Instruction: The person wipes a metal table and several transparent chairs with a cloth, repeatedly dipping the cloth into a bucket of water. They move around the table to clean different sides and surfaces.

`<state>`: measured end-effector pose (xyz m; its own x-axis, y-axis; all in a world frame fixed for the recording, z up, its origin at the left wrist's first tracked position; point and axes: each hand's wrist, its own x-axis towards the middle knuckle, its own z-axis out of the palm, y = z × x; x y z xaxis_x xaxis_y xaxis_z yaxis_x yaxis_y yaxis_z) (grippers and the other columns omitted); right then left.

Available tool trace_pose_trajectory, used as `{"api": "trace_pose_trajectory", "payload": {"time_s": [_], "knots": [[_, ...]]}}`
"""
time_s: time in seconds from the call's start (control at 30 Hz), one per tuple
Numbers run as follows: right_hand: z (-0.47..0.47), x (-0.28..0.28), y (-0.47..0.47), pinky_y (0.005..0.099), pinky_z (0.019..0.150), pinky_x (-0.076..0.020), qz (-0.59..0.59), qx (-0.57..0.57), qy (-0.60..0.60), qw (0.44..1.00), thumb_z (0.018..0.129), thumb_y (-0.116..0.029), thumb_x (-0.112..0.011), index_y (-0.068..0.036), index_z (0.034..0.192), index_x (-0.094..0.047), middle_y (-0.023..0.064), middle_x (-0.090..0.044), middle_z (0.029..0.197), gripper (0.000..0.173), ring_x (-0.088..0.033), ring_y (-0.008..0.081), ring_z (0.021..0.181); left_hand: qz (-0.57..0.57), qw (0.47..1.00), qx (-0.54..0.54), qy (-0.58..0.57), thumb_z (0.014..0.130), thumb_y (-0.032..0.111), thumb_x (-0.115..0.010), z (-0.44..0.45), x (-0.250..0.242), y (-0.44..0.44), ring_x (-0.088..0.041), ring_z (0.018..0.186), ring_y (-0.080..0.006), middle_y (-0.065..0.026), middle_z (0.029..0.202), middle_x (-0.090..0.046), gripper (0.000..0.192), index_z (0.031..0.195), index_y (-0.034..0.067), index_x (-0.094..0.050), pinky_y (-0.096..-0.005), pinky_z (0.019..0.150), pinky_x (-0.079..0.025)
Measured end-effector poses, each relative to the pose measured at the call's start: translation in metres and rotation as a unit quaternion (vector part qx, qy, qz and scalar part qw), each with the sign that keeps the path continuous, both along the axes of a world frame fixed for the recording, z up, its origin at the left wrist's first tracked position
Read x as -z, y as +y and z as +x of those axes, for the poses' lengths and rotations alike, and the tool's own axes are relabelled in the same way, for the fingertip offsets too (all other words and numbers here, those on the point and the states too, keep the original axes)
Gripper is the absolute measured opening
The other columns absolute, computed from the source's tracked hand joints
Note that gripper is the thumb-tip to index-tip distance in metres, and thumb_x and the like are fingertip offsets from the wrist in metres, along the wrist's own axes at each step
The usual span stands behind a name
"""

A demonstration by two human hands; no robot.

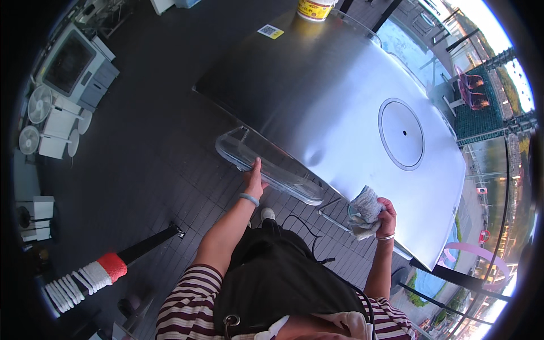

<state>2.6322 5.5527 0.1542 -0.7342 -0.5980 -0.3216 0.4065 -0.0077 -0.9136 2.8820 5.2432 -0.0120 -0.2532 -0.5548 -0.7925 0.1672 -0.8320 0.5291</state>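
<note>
My left hand grips the near edge of a long, rounded bench seat that looks glossy and see-through, beside the table's near side. A grey bracelet is on that wrist. In my right hand is a bunched grey cleaning cloth, held at the near edge of a stainless steel table. Part of the cloth hangs below the tabletop. A round metal lid with a small dark hole is set into the tabletop, and a dent shows near its edge.
A white bucket with a yellow label and a printed code sticker are at the table's far end. A black cable lies on the dark slatted floor. To the left are a rope-wrapped post, white fans and a grey appliance.
</note>
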Motion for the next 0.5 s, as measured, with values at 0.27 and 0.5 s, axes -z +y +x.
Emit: {"api": "trace_pose_trajectory", "payload": {"time_s": [0.27, 0.5], "knots": [[-0.083, 0.044, -0.028, 0.0390, 0.104, -0.0303, 0.209, 0.049, 0.370, 0.904, 0.090, -0.029, -0.046, -0.007, 0.140, -0.028, 0.0162, -0.035, 0.140, 0.057, -0.036, 0.0336, 0.127, -0.078, 0.994, 0.067, -0.026, 0.067, 0.081, -0.044, 0.023, -0.034, -0.063, -0.022, 0.132, -0.0388, -0.0152, 0.147, -0.012, 0.102, 0.144, 0.026, -0.006, -0.0645, 0.099, -0.016], [-0.080, 0.144, -0.083, 0.0491, 0.109, -0.0150, 0.624, 0.013, 0.435, 0.649, 0.094, -0.032, -0.035, -0.016, 0.140, -0.029, 0.0020, -0.024, 0.148, 0.049, -0.012, 0.0284, 0.138, -0.071, 0.939, 0.104, -0.321, 0.075, 0.078, -0.034, 0.307, 0.015, -0.050, -0.034, 0.125, -0.0270, -0.0113, 0.141, -0.031, 0.088, 0.140, 0.019, -0.030, -0.0489, 0.096, -0.030]]}}
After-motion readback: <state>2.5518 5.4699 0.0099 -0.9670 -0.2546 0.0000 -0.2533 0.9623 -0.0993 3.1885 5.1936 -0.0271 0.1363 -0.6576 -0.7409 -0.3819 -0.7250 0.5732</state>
